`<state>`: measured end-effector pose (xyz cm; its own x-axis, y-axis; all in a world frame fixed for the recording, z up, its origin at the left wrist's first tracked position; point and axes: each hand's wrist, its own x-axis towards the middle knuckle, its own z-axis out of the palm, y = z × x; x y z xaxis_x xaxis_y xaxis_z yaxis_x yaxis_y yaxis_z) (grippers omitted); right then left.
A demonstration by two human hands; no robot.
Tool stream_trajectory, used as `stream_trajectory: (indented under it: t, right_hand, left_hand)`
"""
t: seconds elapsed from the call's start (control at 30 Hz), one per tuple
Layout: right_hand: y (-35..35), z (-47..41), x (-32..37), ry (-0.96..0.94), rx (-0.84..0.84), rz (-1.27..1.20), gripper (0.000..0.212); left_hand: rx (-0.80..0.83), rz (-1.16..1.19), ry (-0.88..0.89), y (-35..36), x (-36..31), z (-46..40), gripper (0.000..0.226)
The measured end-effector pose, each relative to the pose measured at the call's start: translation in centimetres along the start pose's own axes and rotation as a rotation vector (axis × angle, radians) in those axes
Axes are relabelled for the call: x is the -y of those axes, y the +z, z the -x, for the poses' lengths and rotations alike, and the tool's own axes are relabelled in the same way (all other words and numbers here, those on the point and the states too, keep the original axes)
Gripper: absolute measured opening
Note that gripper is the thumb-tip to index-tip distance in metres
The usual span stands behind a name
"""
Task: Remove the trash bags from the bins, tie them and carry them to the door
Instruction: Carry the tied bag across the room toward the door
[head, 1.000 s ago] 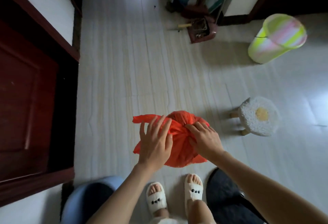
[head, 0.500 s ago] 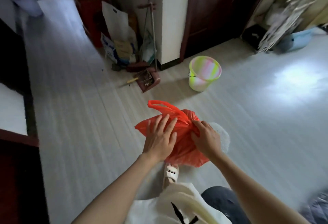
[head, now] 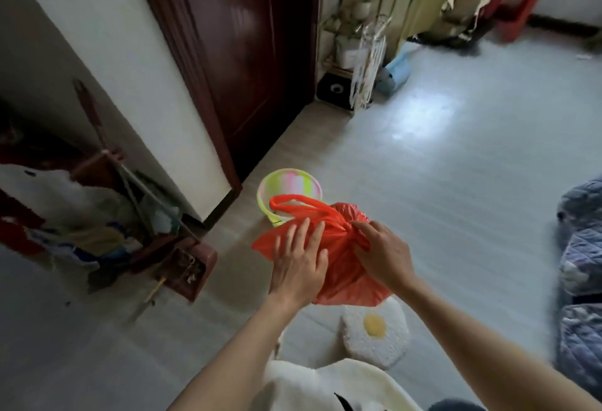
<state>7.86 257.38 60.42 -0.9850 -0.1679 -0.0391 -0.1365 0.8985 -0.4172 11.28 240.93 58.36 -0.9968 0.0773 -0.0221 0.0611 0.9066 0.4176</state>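
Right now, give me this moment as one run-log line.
stage: tying | bag: red, off the floor | left hand: flat on bag | right hand: pinching knot | bin: behind

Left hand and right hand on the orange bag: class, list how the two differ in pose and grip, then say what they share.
The left hand lies flat with straight, spread fingers on the orange bag, while the right hand has curled fingers. The left hand presses the bag's side; the right hand pinches the gathered neck. The left hand is nearer the loop handle; the right hand sits at the knot area. Both touch the same bag, held above the floor.
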Motion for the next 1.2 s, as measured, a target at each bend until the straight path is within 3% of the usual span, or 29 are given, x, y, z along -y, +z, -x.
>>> stream_trajectory:
  t: [0.13, 0.47, 0.63, 0.87, 1.2]
  right_hand:
    - [-1.8, -6.1, -0.3, 0.167, -0.105, -0.017, 0.042]
    - [-8.5, -18.0, -9.7, 0.543, -0.263, -0.043, 0.041]
    - [-11.2, -25.8, -19.9, 0.633, -0.345, -0.097, 0.040]
    - [-19.3, -37.3, -35.2, 0.680, -0.365, -0.159, 0.041]
    - [-30.7, -52.6, -56.8, 0.759, -0.429, -0.179, 0.031]
  left_hand:
    - [0.089, 0.049, 0.154, -1.2, 0.8, -8.9, 0.067]
    - [0.183, 0.086, 0.528, 1.1, -7.6, -30.3, 0.064]
    - [0.195, 0.016, 0.630, 6.2, -14.7, -41.3, 0.048]
    - [0.245, -0.120, 0.717, 9.8, -28.2, -57.8, 0.052]
    - [0.291, -0.117, 0.835, 17.7, -47.3, -80.0, 0.055]
